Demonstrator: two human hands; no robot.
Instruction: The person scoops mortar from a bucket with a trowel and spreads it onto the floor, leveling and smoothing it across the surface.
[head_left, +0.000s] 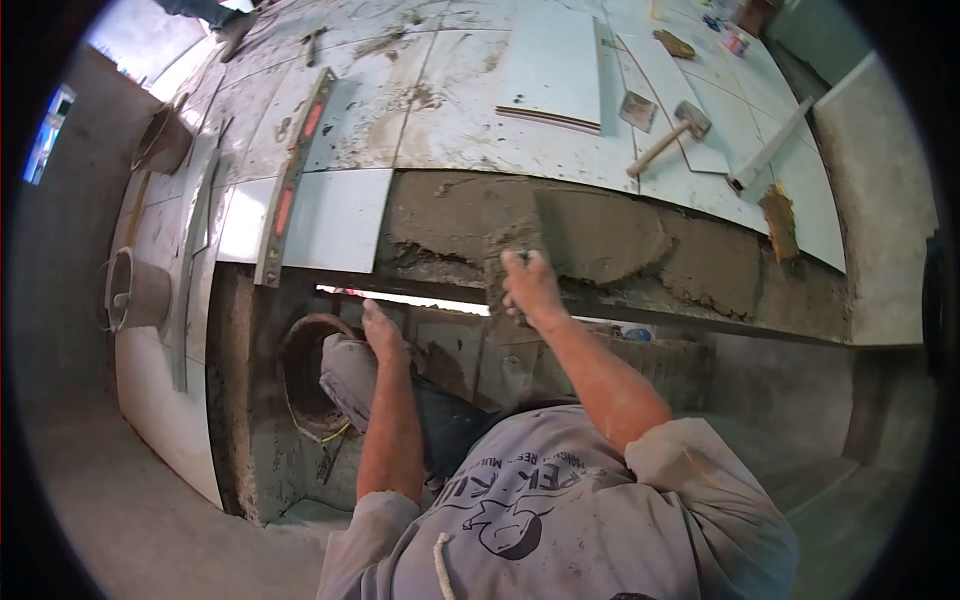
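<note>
My right hand (pixel 532 289) is closed around a mortar-caked float (pixel 497 262), a flat rectangular tool that lies against the wet mortar bed (pixel 620 235). The mortar runs as a strip along the front of the raised surface, smoothed in places, with ragged lower edges. To its left a white tile (pixel 340 215) is laid at the edge, and a long spirit level (pixel 292 180) with red parts rests across it. Near my bent knee and below the ledge is my left hand (pixel 382 330), its fingers loosely stretched and holding nothing; part of it is turned away from view.
Stacked white tiles (pixel 550 75), a mallet (pixel 668 137) and a trowel blade (pixel 637 110) lie further back. A yellow sponge (pixel 779 222) sits at the right edge. Buckets (pixel 140 288) stand at left, near a long metal straightedge (pixel 187 270). Another person's foot (pixel 236 36) shows at the top left.
</note>
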